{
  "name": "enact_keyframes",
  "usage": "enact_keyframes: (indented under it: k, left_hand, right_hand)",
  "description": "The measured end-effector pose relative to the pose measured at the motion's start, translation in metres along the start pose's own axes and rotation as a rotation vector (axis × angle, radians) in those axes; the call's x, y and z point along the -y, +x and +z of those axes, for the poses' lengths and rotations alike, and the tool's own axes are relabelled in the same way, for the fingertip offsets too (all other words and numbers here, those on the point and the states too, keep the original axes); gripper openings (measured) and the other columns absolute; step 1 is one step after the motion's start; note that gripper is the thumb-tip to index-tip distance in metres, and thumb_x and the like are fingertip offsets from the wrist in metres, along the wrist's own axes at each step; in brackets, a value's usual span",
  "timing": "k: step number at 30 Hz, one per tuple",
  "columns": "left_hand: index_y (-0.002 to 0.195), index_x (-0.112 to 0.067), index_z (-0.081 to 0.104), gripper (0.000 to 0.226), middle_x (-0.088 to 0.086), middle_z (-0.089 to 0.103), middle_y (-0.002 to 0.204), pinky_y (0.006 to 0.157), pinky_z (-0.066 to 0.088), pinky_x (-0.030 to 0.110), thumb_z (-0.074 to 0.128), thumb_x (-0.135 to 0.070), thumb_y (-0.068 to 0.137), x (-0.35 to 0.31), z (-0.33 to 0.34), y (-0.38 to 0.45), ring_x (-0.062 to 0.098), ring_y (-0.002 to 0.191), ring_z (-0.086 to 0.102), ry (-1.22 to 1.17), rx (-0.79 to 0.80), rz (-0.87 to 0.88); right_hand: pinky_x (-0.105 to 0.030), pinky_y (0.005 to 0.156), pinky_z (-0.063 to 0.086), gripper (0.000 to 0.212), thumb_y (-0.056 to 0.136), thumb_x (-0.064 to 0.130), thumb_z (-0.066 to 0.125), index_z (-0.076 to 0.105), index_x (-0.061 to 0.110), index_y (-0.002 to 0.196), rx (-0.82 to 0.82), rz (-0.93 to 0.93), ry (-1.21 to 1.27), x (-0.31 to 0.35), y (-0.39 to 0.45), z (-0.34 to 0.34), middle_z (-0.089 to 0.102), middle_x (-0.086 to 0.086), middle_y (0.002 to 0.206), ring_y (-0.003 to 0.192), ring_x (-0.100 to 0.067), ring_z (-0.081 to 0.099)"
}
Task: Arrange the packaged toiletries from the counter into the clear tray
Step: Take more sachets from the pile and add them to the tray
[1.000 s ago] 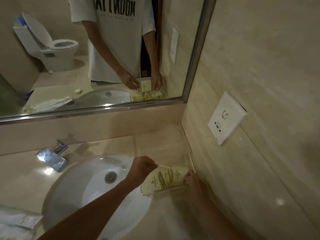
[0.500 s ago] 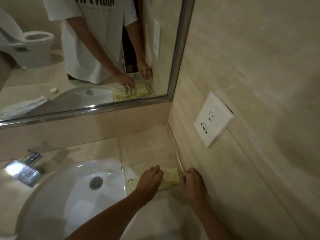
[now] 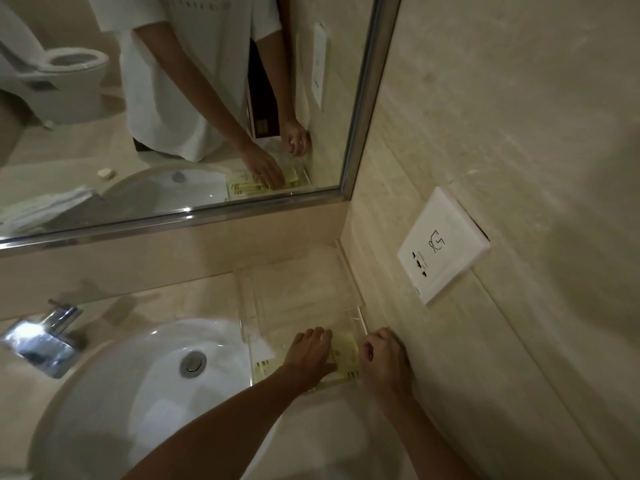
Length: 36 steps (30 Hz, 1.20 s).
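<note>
Packets (image 3: 346, 356) lie flat in tray (image 3: 349, 271); left hand (image 3: 308, 355) pressed on them, fingers spread; right hand (image 3: 382, 358) curled at tray's right wall.

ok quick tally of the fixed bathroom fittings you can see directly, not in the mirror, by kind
sink: 1
tap: 1
drain plug: 1
mirror: 1
wall socket plate: 1
total: 5

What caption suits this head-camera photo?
Left hand flattens yellow toiletry packets in clear tray; right hand beside.
</note>
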<state>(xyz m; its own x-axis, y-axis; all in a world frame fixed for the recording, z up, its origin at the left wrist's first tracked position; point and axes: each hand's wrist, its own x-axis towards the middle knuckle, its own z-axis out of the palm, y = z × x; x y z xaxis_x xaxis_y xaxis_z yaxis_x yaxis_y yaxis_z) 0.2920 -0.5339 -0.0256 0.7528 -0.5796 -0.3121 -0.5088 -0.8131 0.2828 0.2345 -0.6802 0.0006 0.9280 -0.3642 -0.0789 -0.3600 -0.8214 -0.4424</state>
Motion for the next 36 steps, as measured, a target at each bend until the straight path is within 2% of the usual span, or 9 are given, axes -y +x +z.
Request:
enact_keyframes:
  k: [6,15,19,22,27,32,36]
  left_hand:
    - [0.132,-0.01,0.039,0.06,0.013,0.049,0.134,0.111,0.019,0.048,0.059,-0.043,0.086,-0.004,0.008,0.004,0.03,0.123,0.045,0.053,0.062,-0.036]
    - [0.124,-0.009,0.048,0.057,0.013,0.049,0.13,0.107,0.026,0.048,0.059,-0.049,0.084,0.003,0.001,-0.003,0.03,0.12,0.046,0.087,0.071,-0.043]
    - [0.126,-0.009,0.045,0.058,0.013,0.049,0.13,0.103,0.033,0.046,0.057,-0.049,0.086,0.015,-0.012,-0.014,0.03,0.117,0.047,0.067,0.024,-0.034]
    - [0.126,-0.011,0.046,0.05,0.011,0.051,0.128,0.101,0.037,0.044,0.054,-0.045,0.089,0.032,-0.026,-0.03,0.028,0.115,0.049,0.043,-0.04,-0.038]
    - [0.109,-0.014,0.054,0.029,0.008,0.057,0.116,0.095,0.039,0.041,0.051,-0.036,0.091,0.075,-0.045,-0.072,0.026,0.109,0.051,-0.032,-0.106,-0.158]
    - [0.098,-0.009,0.059,0.021,0.01,0.06,0.107,0.093,0.039,0.041,0.046,-0.024,0.091,0.126,-0.045,-0.133,0.028,0.102,0.055,-0.083,-0.106,-0.332]
    - [0.083,-0.014,0.057,0.016,0.008,0.064,0.101,0.079,0.042,0.037,0.041,-0.018,0.085,0.168,-0.035,-0.192,0.028,0.096,0.059,-0.17,-0.117,-0.453]
  right_hand:
    - [-0.034,0.066,0.046,0.015,0.083,0.013,0.053,0.063,0.014,0.071,-0.022,-0.006,0.0,0.004,0.005,-0.001,0.057,-0.002,0.085,0.077,-0.021,0.056]
    - [-0.028,0.061,0.043,0.015,0.085,0.014,0.058,0.064,0.015,0.072,-0.014,-0.008,-0.033,0.006,0.005,-0.002,0.055,0.001,0.083,0.072,-0.017,0.055]
    - [-0.027,0.06,0.037,0.015,0.085,0.014,0.057,0.064,0.014,0.072,0.0,-0.054,-0.077,0.015,0.004,-0.005,0.059,-0.002,0.082,0.072,-0.022,0.058]
    - [-0.028,0.063,0.041,0.017,0.088,0.017,0.052,0.064,0.015,0.077,0.062,-0.08,-0.078,0.031,0.002,-0.003,0.061,-0.003,0.088,0.078,-0.022,0.062]
    - [-0.032,0.069,0.046,0.021,0.091,0.022,0.046,0.065,0.014,0.089,0.162,-0.174,-0.125,0.074,0.0,0.002,0.065,-0.007,0.096,0.088,-0.028,0.063]
    - [-0.027,0.057,0.037,0.016,0.089,0.024,0.049,0.061,0.017,0.081,0.144,-0.325,-0.099,0.133,-0.019,0.015,0.065,-0.003,0.08,0.073,-0.023,0.061]
    - [-0.029,0.063,0.047,0.016,0.086,0.028,0.053,0.066,0.02,0.089,0.195,-0.411,-0.101,0.183,-0.051,0.034,0.071,-0.002,0.083,0.079,-0.025,0.065]
